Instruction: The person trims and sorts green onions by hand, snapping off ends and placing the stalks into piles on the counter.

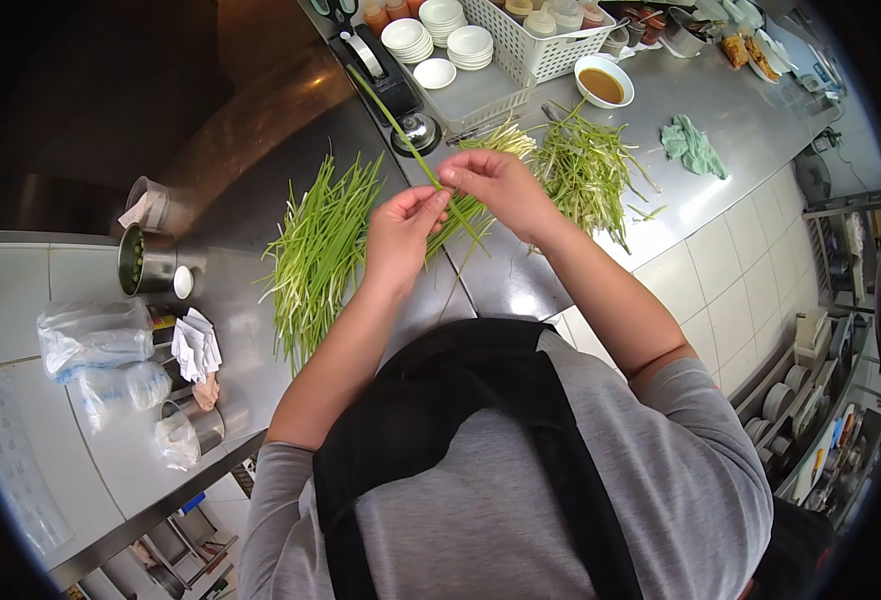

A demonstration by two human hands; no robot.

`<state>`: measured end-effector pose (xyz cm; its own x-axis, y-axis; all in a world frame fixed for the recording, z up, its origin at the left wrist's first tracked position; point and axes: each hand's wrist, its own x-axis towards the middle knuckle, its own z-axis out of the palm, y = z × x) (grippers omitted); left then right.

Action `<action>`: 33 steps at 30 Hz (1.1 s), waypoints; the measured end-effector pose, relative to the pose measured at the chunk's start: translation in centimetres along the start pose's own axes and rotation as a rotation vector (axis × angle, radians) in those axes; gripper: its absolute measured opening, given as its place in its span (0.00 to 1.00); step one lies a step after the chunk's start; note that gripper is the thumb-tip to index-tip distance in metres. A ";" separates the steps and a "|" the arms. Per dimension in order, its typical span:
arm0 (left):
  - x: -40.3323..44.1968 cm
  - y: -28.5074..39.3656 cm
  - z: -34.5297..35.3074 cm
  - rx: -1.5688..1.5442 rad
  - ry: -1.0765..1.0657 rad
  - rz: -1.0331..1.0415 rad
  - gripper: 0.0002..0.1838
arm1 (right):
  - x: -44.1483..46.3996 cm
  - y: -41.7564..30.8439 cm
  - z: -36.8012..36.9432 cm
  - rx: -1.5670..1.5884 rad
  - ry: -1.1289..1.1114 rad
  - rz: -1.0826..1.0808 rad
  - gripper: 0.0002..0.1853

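Observation:
A long green chive stalk [390, 118] slants between my two hands above the steel counter. My left hand [402, 238] is closed, pinching it between thumb and fingers. At nearly the same spot my right hand [505, 192] is also closed, its thumb and fingertips together on the stalk. Left of my left hand spreads a big pile of green chives [322, 250]. Beyond and partly under my hands lies a bunch with pale ends [508, 138]. To the right of my right hand sits a tangled heap of thin greens [585, 165].
Behind the greens are a call bell [417, 132], a tape dispenser [375, 70], stacked white dishes [407, 40] and a white basket of bottles [550, 55]. A bowl of brown sauce [603, 82] and a green cloth [693, 146] lie right. Metal pots [150, 262] stand left.

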<state>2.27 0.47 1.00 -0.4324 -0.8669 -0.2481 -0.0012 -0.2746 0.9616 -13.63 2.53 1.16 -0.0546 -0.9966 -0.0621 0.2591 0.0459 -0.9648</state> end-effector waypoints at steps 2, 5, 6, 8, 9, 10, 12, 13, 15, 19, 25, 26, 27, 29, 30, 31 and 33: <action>-0.1 -0.1 -0.4 -0.012 0.020 0.016 0.08 | -0.8 0.1 -0.4 -0.186 -0.102 0.054 0.10; -0.4 -0.1 -0.3 -0.033 0.035 0.040 0.09 | -1.3 -0.1 -0.2 -0.223 -0.138 0.068 0.10; -0.4 -0.1 -0.3 -0.033 0.034 0.040 0.09 | -1.4 -0.2 -0.1 -0.222 -0.137 0.068 0.10; -0.5 -0.1 -0.3 -0.194 0.011 0.099 0.09 | -1.8 -0.4 0.2 -0.180 -0.167 0.076 0.10; -0.5 0.0 -0.4 -0.194 0.010 0.101 0.09 | -1.9 -0.3 0.1 -0.180 -0.166 0.075 0.10; -0.6 0.2 -0.5 -0.261 0.031 0.073 0.09 | -2.1 0.0 0.0 -0.212 -0.174 0.082 0.10; -0.8 0.7 -0.8 -0.329 0.055 0.048 0.09 | -2.4 0.4 0.0 -0.245 -0.186 0.089 0.10; -0.8 0.9 -1.0 -0.336 0.069 0.023 0.08 | -2.6 0.6 0.0 -0.225 -0.196 0.116 0.10; -0.9 1.0 -1.2 -0.344 0.083 0.000 0.08 | -3.1 0.9 0.1 -0.206 -0.207 0.142 0.09; -0.8 0.8 -1.7 -0.385 0.099 0.027 0.08 | -4.7 1.8 0.3 -0.147 -0.216 0.170 0.08; -1.3 0.9 -1.3 -0.384 0.066 0.015 0.07 | -5.6 2.0 0.4 -0.172 -0.167 0.134 0.08; -1.3 0.8 -1.3 -0.378 0.041 0.012 0.07 | -5.6 1.9 0.5 -0.200 -0.152 0.136 0.08; -1.4 0.7 -1.2 -0.377 0.040 0.016 0.07 | -5.7 1.9 0.6 -0.201 -0.152 0.132 0.08; -1.5 0.6 -1.2 -0.389 0.049 0.027 0.07 | -5.8 2.1 0.8 -0.139 -0.125 0.058 0.08; -1.6 0.5 -1.2 -0.388 0.050 0.033 0.07 | -5.6 2.4 0.7 -0.140 -0.129 0.054 0.08; -1.7 0.4 -1.2 -0.399 0.058 0.033 0.07 | -5.4 2.8 0.6 0.151 -0.014 0.170 0.08; -1.7 0.6 -1.4 -0.411 0.066 0.037 0.07 | -5.0 3.2 0.0 0.441 0.100 0.285 0.08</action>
<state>4.26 1.18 1.81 -0.3671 -0.9001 -0.2345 0.3789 -0.3749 0.8461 -12.54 7.64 -1.61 -0.0089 -0.9365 -0.3504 0.6565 0.2589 -0.7085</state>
